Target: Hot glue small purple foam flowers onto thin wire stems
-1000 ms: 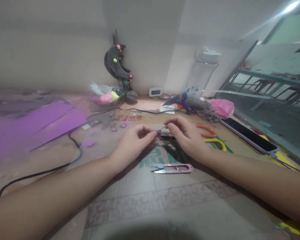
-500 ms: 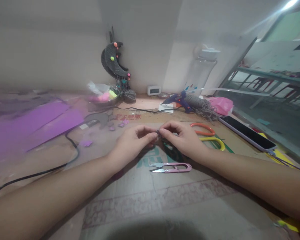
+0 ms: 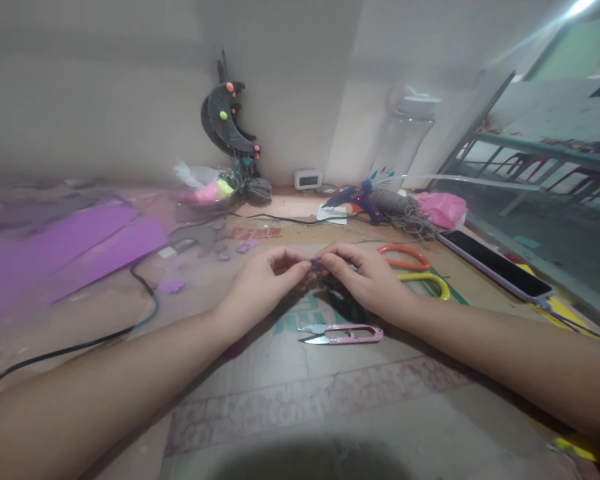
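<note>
Between the fingertips of both hands is a small purple piece (image 3: 317, 265), too small and blurred to name its kind. My left hand (image 3: 279, 277) pinches its left side with thumb and forefinger. From the other side, my right hand (image 3: 357, 272) pinches it too, thumb against forefinger. Just below the hands lie pink thread snips (image 3: 353, 335), blades pointing left. Beside and partly behind my right hand are an orange scissor handle (image 3: 405, 257) and a yellow scissor handle (image 3: 433, 285). Several small purple cut-outs (image 3: 171, 285) lie left of my left hand.
A glue gun (image 3: 357, 199) with a lit red light, grey yarn (image 3: 397, 205) and a phone (image 3: 495, 265) are at the right. Purple sheets (image 3: 105, 243) and a black cable (image 3: 80, 350) occupy the left. A crescent decoration (image 3: 225, 120) and a clear bottle (image 3: 403, 143) stand behind.
The fingertips have shifted slightly apart, and more of the small purple piece shows between them. Everything on the table stays in place.
</note>
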Demonstrator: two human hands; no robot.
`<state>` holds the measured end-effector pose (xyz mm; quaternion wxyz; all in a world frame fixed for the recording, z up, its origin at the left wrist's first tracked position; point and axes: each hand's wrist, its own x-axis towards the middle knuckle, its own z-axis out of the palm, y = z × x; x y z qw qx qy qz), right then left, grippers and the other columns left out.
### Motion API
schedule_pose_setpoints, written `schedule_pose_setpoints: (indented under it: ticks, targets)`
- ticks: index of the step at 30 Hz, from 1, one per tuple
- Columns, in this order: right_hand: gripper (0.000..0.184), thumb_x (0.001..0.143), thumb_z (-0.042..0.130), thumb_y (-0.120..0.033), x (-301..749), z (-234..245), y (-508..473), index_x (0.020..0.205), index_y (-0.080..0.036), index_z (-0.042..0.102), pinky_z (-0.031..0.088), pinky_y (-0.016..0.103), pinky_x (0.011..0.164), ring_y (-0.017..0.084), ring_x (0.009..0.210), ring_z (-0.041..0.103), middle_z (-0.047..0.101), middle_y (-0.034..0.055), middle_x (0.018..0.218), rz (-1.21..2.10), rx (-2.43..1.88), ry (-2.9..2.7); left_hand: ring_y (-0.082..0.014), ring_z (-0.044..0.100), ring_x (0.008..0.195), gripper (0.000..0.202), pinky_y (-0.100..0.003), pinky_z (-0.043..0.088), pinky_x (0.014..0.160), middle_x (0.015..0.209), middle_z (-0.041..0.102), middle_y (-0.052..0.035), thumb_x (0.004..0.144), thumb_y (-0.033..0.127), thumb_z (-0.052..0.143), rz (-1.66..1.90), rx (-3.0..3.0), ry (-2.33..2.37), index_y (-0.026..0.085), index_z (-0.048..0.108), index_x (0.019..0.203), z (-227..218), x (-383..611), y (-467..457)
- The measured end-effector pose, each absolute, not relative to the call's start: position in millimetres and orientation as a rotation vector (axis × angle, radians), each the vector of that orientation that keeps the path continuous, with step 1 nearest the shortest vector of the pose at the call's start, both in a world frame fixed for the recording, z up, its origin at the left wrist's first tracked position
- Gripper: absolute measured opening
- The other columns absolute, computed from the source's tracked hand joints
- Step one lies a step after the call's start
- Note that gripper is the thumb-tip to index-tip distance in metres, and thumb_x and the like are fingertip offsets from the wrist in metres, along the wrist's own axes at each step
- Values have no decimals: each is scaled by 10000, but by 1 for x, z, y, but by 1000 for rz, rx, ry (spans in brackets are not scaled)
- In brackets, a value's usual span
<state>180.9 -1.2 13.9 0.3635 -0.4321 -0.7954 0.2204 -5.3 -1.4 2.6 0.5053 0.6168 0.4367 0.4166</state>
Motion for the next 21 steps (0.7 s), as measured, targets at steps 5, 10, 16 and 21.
schedule_pose_setpoints:
  ticks: [5,10,16,21]
  targets:
    - [264,940,496,-338,182,10,1,819,-164,653,433,248,630,146,684,596,665,10,716,634,-1126,-1993,-98,565,613,150,-228,432,601,673,629,13,817,289,657,1022,1409,1043,147,619,787,4,-4,-2]
    - [191,890,552,-296,179,8,3,828,-166,677,435,247,614,148,672,597,689,11,721,593,-1166,-1998,-94,566,623,157,-219,428,595,676,630,14,815,291,671,1015,1402,998,144,626,786,2,-4,-2]
    - [148,872,574,-264,178,10,3,818,-165,671,438,236,609,138,668,609,701,11,732,528,-1167,-1994,-96,572,651,111,-229,456,634,714,629,10,817,244,652,1014,1330,909,143,669,862,-2,-4,0]
    - [149,877,575,-263,178,9,2,807,-167,666,429,228,587,128,638,592,687,3,707,512,-1151,-1996,-109,551,645,195,-236,429,616,685,611,13,843,346,636,1036,1460,995,155,661,808,1,-4,-1]
